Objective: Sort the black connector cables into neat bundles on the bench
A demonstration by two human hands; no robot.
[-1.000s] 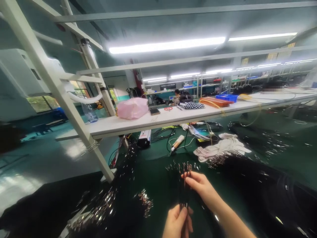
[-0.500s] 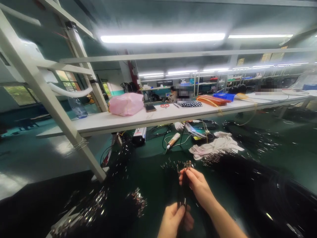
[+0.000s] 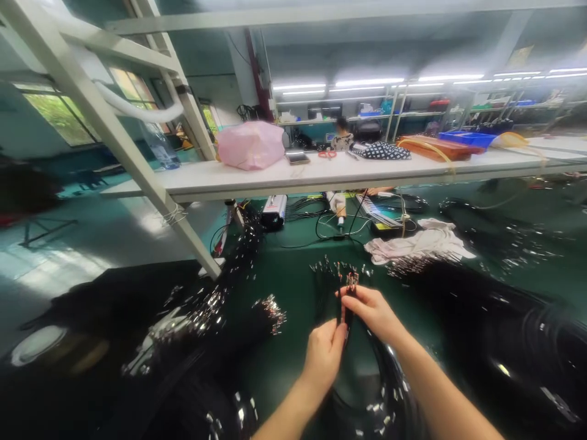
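My right hand (image 3: 370,310) is closed around a small bundle of thin black cables (image 3: 352,280), just below their shiny metal ends, which point upward. Below and to the left, my left hand (image 3: 324,351) pinches the black strands between thumb and fingers; its fingertips are partly hidden. The two hands are close together. Just behind them, more black cables (image 3: 326,267) with metal tips lie on the green work surface (image 3: 293,269). Loops of black cable (image 3: 389,379) hang or lie below my right forearm, blurred in part.
Large cable heaps lie left (image 3: 206,305) and right (image 3: 440,293). A white cloth (image 3: 419,241) and a silver-and-black box (image 3: 274,212) sit farther back. Above runs a white shelf (image 3: 206,182) bearing a pink bag (image 3: 251,145) and a blue tray (image 3: 465,140). A slanted metal post (image 3: 137,165) stands left.
The view has tilted downward, so the shelf sits higher in it. My left hand has come up along the cables, nearer to my right hand, which keeps its grip.
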